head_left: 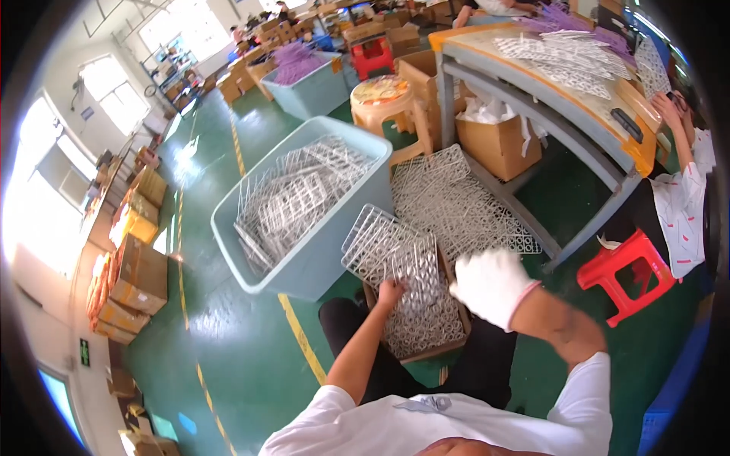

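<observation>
My bare left hand (391, 292) is closed on the edge of a white plastic lattice frame (372, 242), which is tilted over a cardboard box (439, 351) between my knees. Many small white plastic rings (418, 327) fill that box, and some near the frame look blurred. On the right, my right hand (493, 287) wears a white glove and is raised beside the frame, apart from it as far as I can see. Its fingers are smeared, so their closure is unclear. More lattice frames (464, 201) lie heaped on the floor just beyond the box.
A light-blue bin (251, 286) of lattice frames stands at my left front. Beyond are a round-topped stool (382, 91) and a workbench (525, 83) bearing white and purple frames. At right, a person (673, 190) sits near a red stool (627, 273). Cartons (137, 277) line the left wall.
</observation>
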Available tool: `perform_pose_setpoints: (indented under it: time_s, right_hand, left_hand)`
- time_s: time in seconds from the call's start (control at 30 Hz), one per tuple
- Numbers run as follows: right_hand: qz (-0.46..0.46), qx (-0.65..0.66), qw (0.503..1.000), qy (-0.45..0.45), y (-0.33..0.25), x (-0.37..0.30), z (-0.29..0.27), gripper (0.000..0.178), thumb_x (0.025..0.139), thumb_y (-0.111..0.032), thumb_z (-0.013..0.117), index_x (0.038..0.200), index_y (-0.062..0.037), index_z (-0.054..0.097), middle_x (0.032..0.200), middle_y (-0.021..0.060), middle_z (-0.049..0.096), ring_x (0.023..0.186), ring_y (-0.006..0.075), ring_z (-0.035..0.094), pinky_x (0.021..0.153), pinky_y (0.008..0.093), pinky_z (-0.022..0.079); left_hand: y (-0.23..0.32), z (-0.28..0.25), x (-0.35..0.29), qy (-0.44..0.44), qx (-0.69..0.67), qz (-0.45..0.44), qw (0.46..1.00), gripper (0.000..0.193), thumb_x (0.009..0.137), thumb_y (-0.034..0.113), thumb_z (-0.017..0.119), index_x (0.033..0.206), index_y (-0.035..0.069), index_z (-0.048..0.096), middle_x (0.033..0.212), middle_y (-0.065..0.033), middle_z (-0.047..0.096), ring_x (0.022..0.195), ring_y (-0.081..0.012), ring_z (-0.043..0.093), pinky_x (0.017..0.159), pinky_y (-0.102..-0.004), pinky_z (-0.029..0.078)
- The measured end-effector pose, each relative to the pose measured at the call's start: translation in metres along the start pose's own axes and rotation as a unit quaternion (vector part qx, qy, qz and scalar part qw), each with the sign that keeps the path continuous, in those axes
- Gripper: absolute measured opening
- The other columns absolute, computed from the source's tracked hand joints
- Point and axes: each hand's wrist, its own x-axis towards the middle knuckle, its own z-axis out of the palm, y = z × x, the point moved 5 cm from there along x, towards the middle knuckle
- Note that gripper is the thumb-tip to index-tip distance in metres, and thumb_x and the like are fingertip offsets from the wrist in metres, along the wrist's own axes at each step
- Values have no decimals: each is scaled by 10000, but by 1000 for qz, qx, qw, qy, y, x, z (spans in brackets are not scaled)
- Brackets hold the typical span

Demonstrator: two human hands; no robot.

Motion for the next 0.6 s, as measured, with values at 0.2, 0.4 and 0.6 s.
perform_pose_setpoints:
  time_s: [0.2, 0.4, 0.6]
  right_hand:
    - [-65, -26, 984, 163, -77, -21, -183, 253, 766, -288, 627, 799, -60, 523, 602, 27, 556, 584, 169, 592, 483, 310, 460]
    - [-61, 28, 987, 143, -83, -9, -175, 235, 738, -214, 654, 853, -35, 553, 628, 39, 565, 584, 176, 577, 514, 301, 464]
    - [-69, 29, 987, 141, -105, -2, -162, 229, 740, -195, 646, 875, -32, 557, 633, 46, 566, 585, 182, 572, 521, 305, 461]
  left_hand:
    - [-63, -52, 19, 23, -299, -56, 952, 171, 853, 156, 578, 972, 47, 637, 733, -9, 607, 578, -75, 542, 477, -205, 394]
    - [10, -68, 4, 20, -450, -51, 892, 192, 889, 168, 532, 1024, 63, 621, 806, -3, 617, 623, -54, 551, 478, -190, 377]
    - [107, -86, -33, -1, -433, -106, 895, 244, 934, 224, 460, 1104, 93, 575, 950, 10, 634, 723, -28, 574, 482, -182, 334]
